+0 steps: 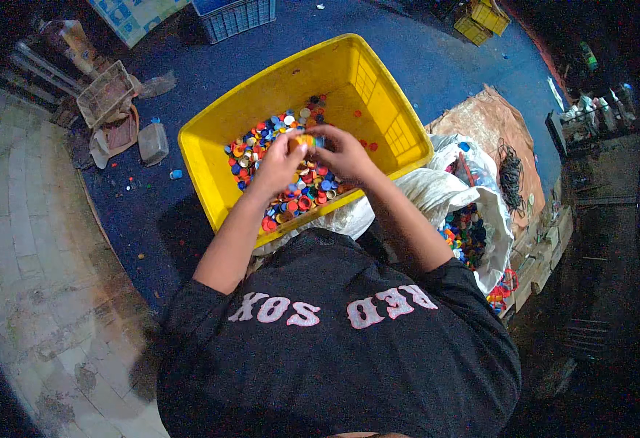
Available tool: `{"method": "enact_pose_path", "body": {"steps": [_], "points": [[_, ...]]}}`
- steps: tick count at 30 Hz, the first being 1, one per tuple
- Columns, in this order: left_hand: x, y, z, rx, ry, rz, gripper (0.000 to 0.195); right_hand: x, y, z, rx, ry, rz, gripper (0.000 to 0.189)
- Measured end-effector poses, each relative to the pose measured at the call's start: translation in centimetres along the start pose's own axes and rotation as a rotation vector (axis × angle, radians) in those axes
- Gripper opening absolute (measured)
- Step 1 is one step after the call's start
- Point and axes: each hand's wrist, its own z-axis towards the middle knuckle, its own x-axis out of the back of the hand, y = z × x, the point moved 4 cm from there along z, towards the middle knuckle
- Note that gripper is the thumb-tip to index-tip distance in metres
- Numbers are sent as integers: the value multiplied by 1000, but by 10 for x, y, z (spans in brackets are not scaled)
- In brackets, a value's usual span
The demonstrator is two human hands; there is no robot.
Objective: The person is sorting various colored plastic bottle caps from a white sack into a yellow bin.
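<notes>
Both my hands are over a large yellow plastic tub (224,189), which holds a heap of loose plastic bottle caps (304,203) in red, blue, orange, white and other colours. Between my left hand (277,165) and my right hand (348,154) is a small orange-and-blue plastic piece (301,142). My left fingers grip its orange side, while the right thumb and fingers close around the blue side. Whether it is one piece or two caps together, I cannot tell. My fingers hide part of it.
To the right, an open white woven sack (498,230) holds more caps. Brown sheeting (481,115) and a dark cord bundle (510,175) lie beyond. A clear plastic container (153,143) and a wire-like basket (106,94) are on the left; a blue crate (238,22) stands behind.
</notes>
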Motion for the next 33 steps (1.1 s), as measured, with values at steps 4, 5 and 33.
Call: {"method": "enact_pose_path", "body": {"steps": [4, 5, 33], "points": [[14, 22, 20, -19, 54, -62, 40, 0, -16, 34, 119, -1, -69, 40], [19, 26, 22, 11, 93, -46, 42, -2, -20, 39, 123, -1, -94, 40], [-1, -3, -47, 189, 172, -382, 48, 29, 19, -75, -112, 8, 366, 39]]}}
